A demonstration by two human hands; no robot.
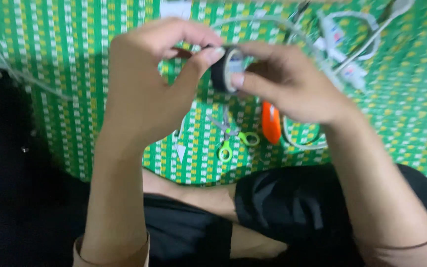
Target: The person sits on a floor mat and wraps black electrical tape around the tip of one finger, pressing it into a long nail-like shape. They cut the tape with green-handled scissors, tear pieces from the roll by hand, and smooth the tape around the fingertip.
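Black tape, one roll of it (225,69), sits between both my hands just above the centre of the frame. Its outer band is dark and matte; the side turned toward me shows a pale inner ring with a small bluish label patch, too blurred to make out further.

Left hand (147,94): closed on the roll, thumb pressed along its near edge, the other fingers curled over the top.

Right hand (287,84): also closed on the roll, fingertips pinching the pale face from the right side.

Packages and labels, upper right of the frame: a white tube (333,33) with a coloured patch lies on the mat, and a second white tube-like piece (353,73) lies just below and right of it. Both are blurred. A small white rectangle (175,9) shows at the top edge, centre-left.

Green woven mat (65,54) with yellow and white checks fills the background. On it, below the roll: small scissors (233,138) with lime-green handles, and just right of them an orange oblong object (271,123), partly hidden behind my right wrist. A pale cable (273,22) arcs across the top centre; another loop of it (302,143) shows under my right forearm.

Lower frame: my legs in black cloth (292,207).
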